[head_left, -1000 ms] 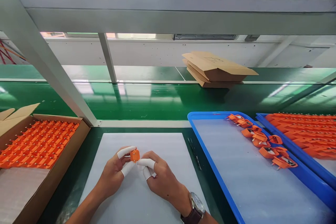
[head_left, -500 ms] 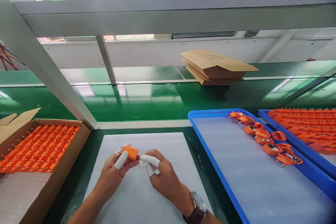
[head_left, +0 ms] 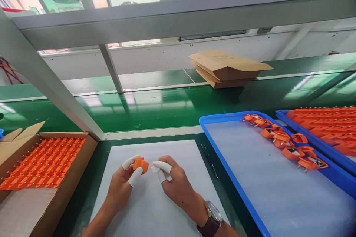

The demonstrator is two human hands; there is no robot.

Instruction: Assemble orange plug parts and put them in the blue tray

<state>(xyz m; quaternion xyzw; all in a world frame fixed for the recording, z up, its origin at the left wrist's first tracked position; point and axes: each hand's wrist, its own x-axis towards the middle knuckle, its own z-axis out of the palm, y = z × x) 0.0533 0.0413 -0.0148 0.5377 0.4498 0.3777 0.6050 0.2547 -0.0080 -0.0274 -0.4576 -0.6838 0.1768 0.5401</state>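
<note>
My left hand (head_left: 122, 183) grips a small orange plug adapter (head_left: 141, 165) between thumb and fingers, above the white sheet (head_left: 144, 211). White finger cots cover its thumb and a fingertip. Just right of the adapter, and apart from it, is my right hand (head_left: 174, 179), its fingertips pinched together. They wear white cots too, and a white bit shows at the tips; I cannot tell whether it is a wipe or the cots themselves. A watch (head_left: 213, 214) is on the right wrist.
At left stands an open carton (head_left: 75, 170) with rows of orange adapters. On the right, a blue tray (head_left: 230, 177) carries several orange adapter parts along its far side, beside another blue tray (head_left: 283, 116) full of them. Thin tools (head_left: 210, 161) lie by the sheet. Flat cardboard boxes (head_left: 225, 68) are behind.
The adapter has turned in my left hand and shows a different side. My right fingertips have drawn slightly away from it. The whole view has tilted a little.
</note>
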